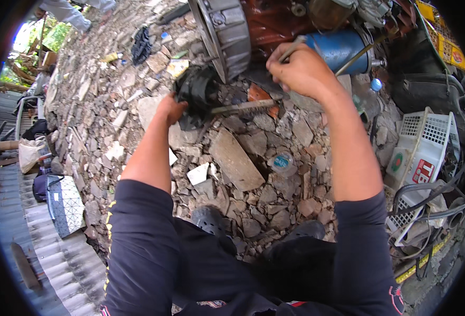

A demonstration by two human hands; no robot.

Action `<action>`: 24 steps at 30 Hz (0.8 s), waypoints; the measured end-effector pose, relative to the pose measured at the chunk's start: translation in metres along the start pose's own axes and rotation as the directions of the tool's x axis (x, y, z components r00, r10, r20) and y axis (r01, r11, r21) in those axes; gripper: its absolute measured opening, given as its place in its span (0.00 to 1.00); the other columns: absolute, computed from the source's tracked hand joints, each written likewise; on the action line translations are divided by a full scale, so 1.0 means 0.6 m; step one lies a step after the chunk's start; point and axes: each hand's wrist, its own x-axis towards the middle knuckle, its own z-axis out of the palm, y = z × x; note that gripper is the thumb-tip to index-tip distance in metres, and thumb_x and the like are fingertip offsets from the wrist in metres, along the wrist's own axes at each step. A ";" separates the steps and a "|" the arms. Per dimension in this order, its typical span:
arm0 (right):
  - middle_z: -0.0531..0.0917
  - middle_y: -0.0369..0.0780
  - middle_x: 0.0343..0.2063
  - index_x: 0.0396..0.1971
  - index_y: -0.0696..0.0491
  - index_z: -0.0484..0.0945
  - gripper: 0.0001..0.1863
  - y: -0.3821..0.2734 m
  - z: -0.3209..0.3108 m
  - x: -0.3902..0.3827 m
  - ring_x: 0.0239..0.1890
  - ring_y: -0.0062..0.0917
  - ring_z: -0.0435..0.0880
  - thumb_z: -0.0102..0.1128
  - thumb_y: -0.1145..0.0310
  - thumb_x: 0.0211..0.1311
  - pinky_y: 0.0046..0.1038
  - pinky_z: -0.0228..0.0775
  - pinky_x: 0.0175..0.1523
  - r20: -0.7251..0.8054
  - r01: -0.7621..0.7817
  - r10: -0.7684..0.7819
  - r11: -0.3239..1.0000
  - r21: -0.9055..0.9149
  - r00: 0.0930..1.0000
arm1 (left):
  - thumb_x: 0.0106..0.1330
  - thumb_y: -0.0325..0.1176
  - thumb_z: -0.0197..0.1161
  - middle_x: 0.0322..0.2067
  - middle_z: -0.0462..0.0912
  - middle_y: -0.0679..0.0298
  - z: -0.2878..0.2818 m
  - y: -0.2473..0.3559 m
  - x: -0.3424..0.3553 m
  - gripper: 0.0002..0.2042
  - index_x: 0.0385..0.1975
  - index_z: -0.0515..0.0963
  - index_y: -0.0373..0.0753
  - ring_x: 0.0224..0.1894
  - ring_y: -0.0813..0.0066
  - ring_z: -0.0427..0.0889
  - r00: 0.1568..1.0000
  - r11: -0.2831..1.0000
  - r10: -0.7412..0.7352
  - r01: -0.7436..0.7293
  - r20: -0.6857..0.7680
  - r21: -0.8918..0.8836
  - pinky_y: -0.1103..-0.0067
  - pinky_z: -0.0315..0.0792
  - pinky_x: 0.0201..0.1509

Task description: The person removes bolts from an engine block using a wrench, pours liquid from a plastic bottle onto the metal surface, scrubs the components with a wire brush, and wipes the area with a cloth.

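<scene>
My left hand (170,109) is closed on the near left side of a crumpled black plastic bag (196,95), below the grey metal housing (232,39) of an engine. What the bag contains cannot be made out. Raised beside the reddish-brown engine block (272,23), my right hand (303,68) grips a thin, pale stick-like handle (294,47); its working end is hidden. Just right of that hand is a blue cylinder (335,48) on the engine. A wooden-handled wire brush (243,107) lies on the rubble between my hands.
Broken stone and brick cover the ground, with a flat slab (236,159) and a clear plastic cup (282,162) before my feet. White crates (417,152) and black hoses (438,187) crowd the right. Corrugated sheets (58,263) lie left. Another person's legs (69,13) show far left.
</scene>
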 end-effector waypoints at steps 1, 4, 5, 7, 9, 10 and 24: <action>0.82 0.40 0.22 0.30 0.58 0.79 0.09 -0.009 -0.002 -0.004 0.21 0.24 0.80 0.59 0.66 0.60 0.29 0.71 0.28 0.215 -0.112 0.115 0.993 -0.031 0.970 | 0.59 0.42 0.67 0.52 0.77 0.45 0.001 -0.027 0.017 0.37 0.66 0.59 0.36 0.53 0.56 0.79 0.997 1.000 0.019 -0.021 -0.074 -0.022 0.69 0.72 0.57; 0.84 0.45 0.27 0.32 0.59 0.80 0.10 0.021 0.030 -0.033 0.29 0.35 0.84 0.61 0.67 0.59 0.36 0.76 0.37 0.436 -0.026 0.275 0.868 -0.496 0.857 | 0.58 0.46 0.66 0.58 0.72 0.46 0.036 -0.078 0.074 0.39 0.67 0.58 0.36 0.60 0.53 0.72 0.981 0.998 0.066 -0.062 -0.183 0.029 0.69 0.66 0.64; 0.84 0.47 0.30 0.34 0.59 0.81 0.10 0.038 0.047 -0.050 0.34 0.35 0.85 0.59 0.68 0.58 0.36 0.76 0.41 0.439 -0.025 0.325 0.825 -0.564 0.837 | 0.59 0.48 0.65 0.58 0.73 0.47 0.042 -0.076 0.079 0.37 0.66 0.60 0.37 0.60 0.53 0.73 0.980 0.998 0.061 -0.054 -0.188 0.039 0.69 0.66 0.64; 0.85 0.47 0.37 0.37 0.57 0.82 0.10 0.099 0.087 -0.090 0.41 0.35 0.85 0.57 0.70 0.57 0.35 0.78 0.44 0.453 0.006 0.405 0.740 -0.673 0.794 | 0.60 0.50 0.63 0.57 0.74 0.49 0.050 -0.064 0.073 0.34 0.64 0.64 0.38 0.59 0.53 0.73 0.979 0.997 0.052 -0.040 -0.196 0.066 0.69 0.65 0.64; 0.85 0.44 0.40 0.39 0.56 0.83 0.11 0.191 0.106 -0.128 0.44 0.33 0.85 0.57 0.72 0.57 0.35 0.78 0.45 0.421 0.002 0.480 0.657 -0.754 0.770 | 0.61 0.50 0.61 0.55 0.76 0.49 0.042 -0.019 0.053 0.30 0.60 0.69 0.39 0.59 0.53 0.73 0.995 0.991 0.000 0.013 -0.097 0.136 0.68 0.66 0.62; 0.85 0.43 0.42 0.40 0.55 0.84 0.12 0.233 0.113 -0.138 0.45 0.33 0.85 0.58 0.73 0.56 0.35 0.78 0.45 0.387 -0.017 0.510 0.621 -0.783 0.768 | 0.62 0.50 0.59 0.54 0.76 0.49 0.032 -0.005 0.046 0.28 0.58 0.72 0.39 0.58 0.53 0.74 0.997 0.983 -0.036 0.046 -0.061 0.176 0.68 0.67 0.62; 0.82 0.53 0.44 0.48 0.60 0.78 0.19 0.176 0.201 -0.088 0.49 0.43 0.81 0.57 0.65 0.59 0.38 0.72 0.55 0.575 0.072 0.018 0.988 -0.134 0.818 | 0.65 0.37 0.47 0.29 0.75 0.66 -0.111 0.011 -0.023 0.14 0.37 0.75 0.35 0.32 0.79 0.70 0.942 0.799 0.325 -0.322 -0.085 -0.507 0.81 0.67 0.38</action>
